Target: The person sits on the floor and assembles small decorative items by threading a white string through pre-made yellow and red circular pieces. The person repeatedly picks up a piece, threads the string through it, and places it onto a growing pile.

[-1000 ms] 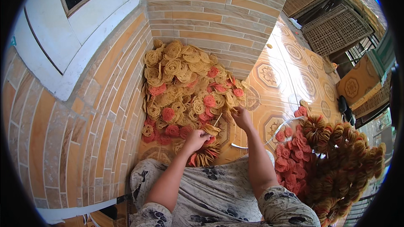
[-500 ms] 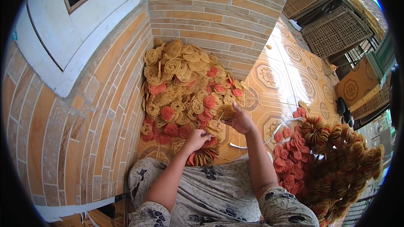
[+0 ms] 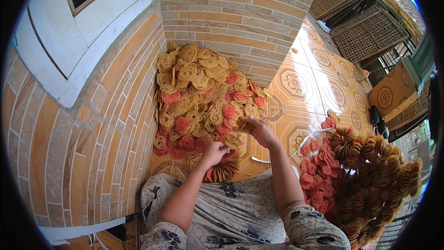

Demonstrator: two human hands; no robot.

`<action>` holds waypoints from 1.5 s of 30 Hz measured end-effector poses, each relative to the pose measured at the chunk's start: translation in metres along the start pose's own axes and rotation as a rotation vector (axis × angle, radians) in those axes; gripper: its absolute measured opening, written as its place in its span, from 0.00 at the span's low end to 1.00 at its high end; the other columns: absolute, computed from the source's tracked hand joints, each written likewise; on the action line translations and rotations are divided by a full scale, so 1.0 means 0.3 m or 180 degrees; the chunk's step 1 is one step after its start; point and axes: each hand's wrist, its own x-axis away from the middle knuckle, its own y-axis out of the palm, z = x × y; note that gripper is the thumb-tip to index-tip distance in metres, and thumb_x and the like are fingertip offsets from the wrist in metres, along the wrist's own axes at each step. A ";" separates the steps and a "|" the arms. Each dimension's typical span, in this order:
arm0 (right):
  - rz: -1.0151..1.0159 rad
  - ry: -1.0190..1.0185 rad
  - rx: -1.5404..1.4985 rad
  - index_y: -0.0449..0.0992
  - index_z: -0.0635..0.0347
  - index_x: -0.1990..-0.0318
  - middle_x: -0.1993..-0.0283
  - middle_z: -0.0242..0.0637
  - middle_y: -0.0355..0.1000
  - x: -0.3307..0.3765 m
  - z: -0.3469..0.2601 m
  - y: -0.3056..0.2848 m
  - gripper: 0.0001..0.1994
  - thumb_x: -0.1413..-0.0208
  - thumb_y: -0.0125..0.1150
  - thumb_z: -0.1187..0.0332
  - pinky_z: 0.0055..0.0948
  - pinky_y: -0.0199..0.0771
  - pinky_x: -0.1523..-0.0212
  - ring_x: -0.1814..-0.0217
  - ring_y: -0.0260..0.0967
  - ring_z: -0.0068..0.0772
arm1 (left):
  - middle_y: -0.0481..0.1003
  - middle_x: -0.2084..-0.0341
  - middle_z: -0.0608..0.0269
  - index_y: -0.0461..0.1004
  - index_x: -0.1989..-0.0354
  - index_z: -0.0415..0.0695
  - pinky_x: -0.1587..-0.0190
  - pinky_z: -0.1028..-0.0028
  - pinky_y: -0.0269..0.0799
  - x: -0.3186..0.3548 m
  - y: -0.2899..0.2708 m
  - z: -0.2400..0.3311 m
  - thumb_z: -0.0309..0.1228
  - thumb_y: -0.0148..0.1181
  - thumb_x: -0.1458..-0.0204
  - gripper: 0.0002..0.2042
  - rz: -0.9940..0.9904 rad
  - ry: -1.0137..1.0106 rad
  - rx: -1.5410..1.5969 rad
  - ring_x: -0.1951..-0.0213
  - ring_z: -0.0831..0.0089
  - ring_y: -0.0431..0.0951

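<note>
A large heap of lacy round discs, like dried noodle nests (image 3: 189,69), fills the wall corner in front of me; most are tan, some red. My right hand (image 3: 263,134) is closed, thumb and fingers gripping a tan noodle disc (image 3: 243,123) at the heap's near right edge. Lower and to the left, my left hand (image 3: 213,153) is pinched shut beside another tan noodle disc (image 3: 232,141); what exactly sits between its fingertips is hidden. Below that hand, a row of discs packed on edge (image 3: 225,170) lies by my lap.
At right, bundled brown and red discs (image 3: 377,176) stand beside loose red discs (image 3: 319,176). A thin white strip (image 3: 299,144) curves over the patterned tile floor (image 3: 296,82). Brick-tiled walls (image 3: 217,7) border the heap. Woven racks (image 3: 367,32) lean farther back.
My right thumb has come down and the fingers have closed round the tan disc. The left hand stays almost in place. The whole view has shifted very slightly.
</note>
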 end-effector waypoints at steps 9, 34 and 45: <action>0.0169 -0.0210 0.0857 0.70 0.63 0.43 0.41 0.42 0.67 -0.009 0.006 0.008 0.25 0.34 0.41 0.52 0.34 0.61 0.39 0.40 0.65 0.42 | 0.80 0.71 0.61 0.78 0.66 0.33 0.61 0.75 0.70 0.014 -0.009 0.034 0.28 0.59 0.45 0.08 0.0099 -0.0064 -0.0062 0.68 0.79 0.76; 0.0105 -0.0551 0.1037 0.72 0.65 0.62 0.58 0.40 0.76 -0.037 0.072 -0.036 0.10 0.49 0.66 0.71 0.27 0.70 0.56 0.57 0.72 0.25 | 0.79 0.68 0.65 0.78 0.67 0.33 0.59 0.78 0.68 0.015 -0.086 0.033 0.30 0.57 0.43 0.10 -0.0211 -0.0453 0.0165 0.65 0.81 0.75; 0.1236 -0.0495 0.4177 0.73 0.56 0.53 0.53 0.48 0.68 -0.118 0.188 -0.119 0.18 0.54 0.66 0.70 0.37 0.71 0.53 0.52 0.69 0.50 | 0.81 0.71 0.60 0.79 0.62 0.36 0.63 0.75 0.69 0.011 -0.053 0.015 0.34 0.60 0.45 0.12 -0.0007 -0.0237 0.0090 0.70 0.77 0.76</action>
